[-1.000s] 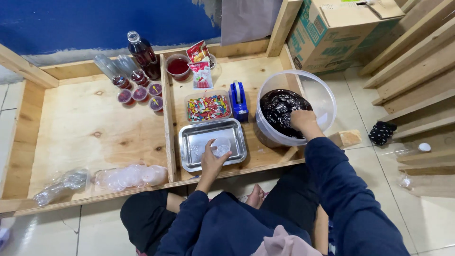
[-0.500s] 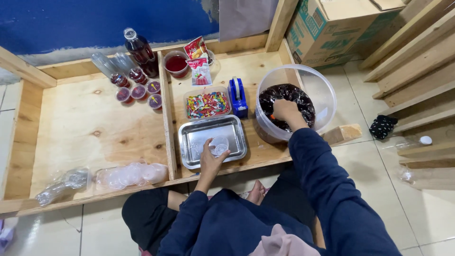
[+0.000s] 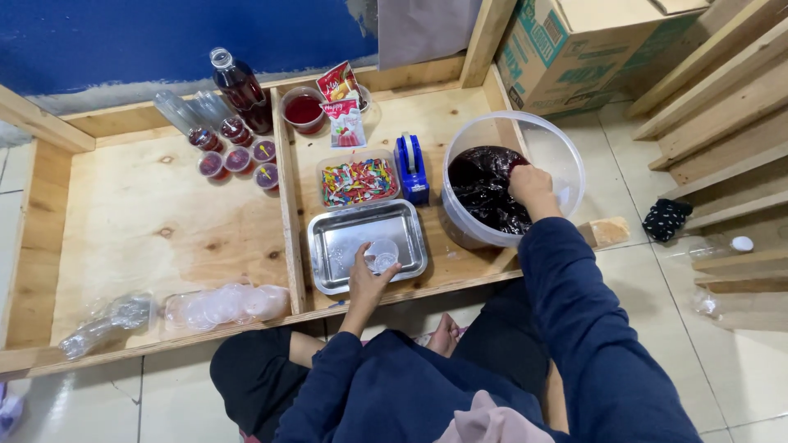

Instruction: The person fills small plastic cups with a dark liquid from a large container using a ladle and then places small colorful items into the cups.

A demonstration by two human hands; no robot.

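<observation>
My left hand [image 3: 367, 275] holds a small clear plastic cup [image 3: 382, 254] over the steel tray [image 3: 332, 246]. My right hand [image 3: 532, 190] reaches into the big clear tub [image 3: 566, 152] and its fingers are down in the dark purple jelly [image 3: 480, 184]; what they grip is hidden. A clear box of coloured bits [image 3: 358, 180] and a blue tape dispenser [image 3: 410, 166] sit just behind the tray.
On a low plywood frame: several small filled cups [image 3: 238, 158], a dark red bottle [image 3: 240, 86], a red-filled cup [image 3: 303, 109], sachets [image 3: 343, 102]. Bagged empty cups [image 3: 222, 305] lie front left. A cardboard box [image 3: 591, 49] and wooden planks [image 3: 722, 90] stand right.
My right hand has pushed further into the jelly in the tub. My left hand stays at the cup over the tray. The view has shifted slightly.
</observation>
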